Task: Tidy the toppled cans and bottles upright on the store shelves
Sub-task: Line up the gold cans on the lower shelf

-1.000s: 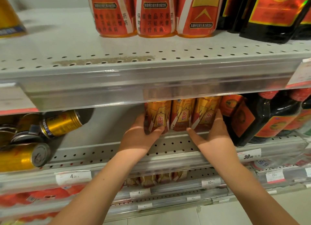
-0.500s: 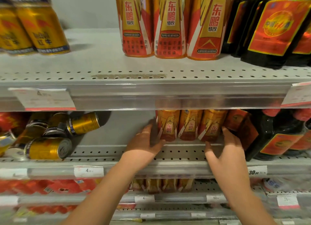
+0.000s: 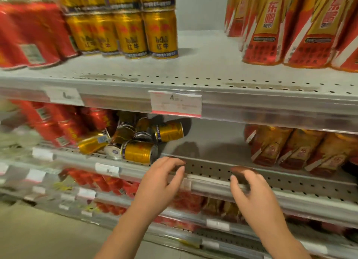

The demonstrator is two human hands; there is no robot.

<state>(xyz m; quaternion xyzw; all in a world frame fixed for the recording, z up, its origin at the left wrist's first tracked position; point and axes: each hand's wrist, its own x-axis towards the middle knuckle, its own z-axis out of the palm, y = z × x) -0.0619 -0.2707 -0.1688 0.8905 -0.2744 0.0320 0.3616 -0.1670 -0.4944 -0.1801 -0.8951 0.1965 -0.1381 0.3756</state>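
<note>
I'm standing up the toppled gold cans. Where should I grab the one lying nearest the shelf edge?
Probably wrap the left hand round the middle of the front gold can, from the front: it lies on its side along the shelf edge, barrel exposed, other cans behind.

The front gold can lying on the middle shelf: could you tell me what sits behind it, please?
Behind the front can more toppled gold cans lie heaped, the topmost can lying sideways. The heap hides how many lie underneath.
</note>
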